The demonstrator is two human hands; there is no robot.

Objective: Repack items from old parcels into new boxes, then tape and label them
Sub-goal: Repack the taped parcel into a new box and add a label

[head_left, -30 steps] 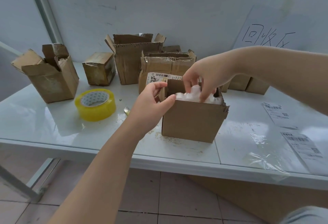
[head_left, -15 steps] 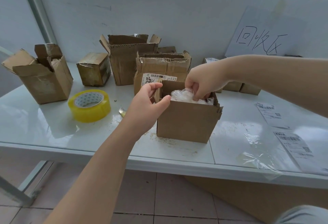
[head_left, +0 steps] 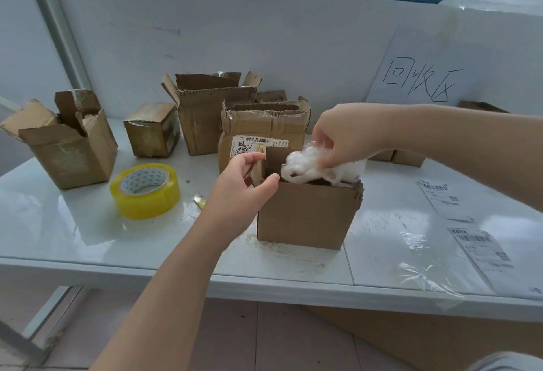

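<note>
Lifted since half a second ago, the right hand (head_left: 343, 138) now sits above the rim of the front box (head_left: 305, 214) instead of pressing down inside it. It pinches the white plastic bundle (head_left: 305, 164), which bulges half out of the box top. The left hand (head_left: 244, 185) has kept its place, fingers curled round the box's upright left flap and thumb at the front corner.

Just behind the front box stands a crumpled open carton (head_left: 258, 132) with a barcode label, its inside not visible from here. Further back is a taller open carton (head_left: 205, 117), and to its left a small taped box (head_left: 151, 129). A torn carton (head_left: 70, 150) with ragged flaps stands at the far left of the desk (head_left: 73, 229).

A yellow tape roll (head_left: 145, 191) lies flat to the left of the left hand, with a tape scrap (head_left: 199, 200) between them. Two shipping labels (head_left: 482, 248) and some clear film (head_left: 426, 276) lie to the right of the front box.
</note>
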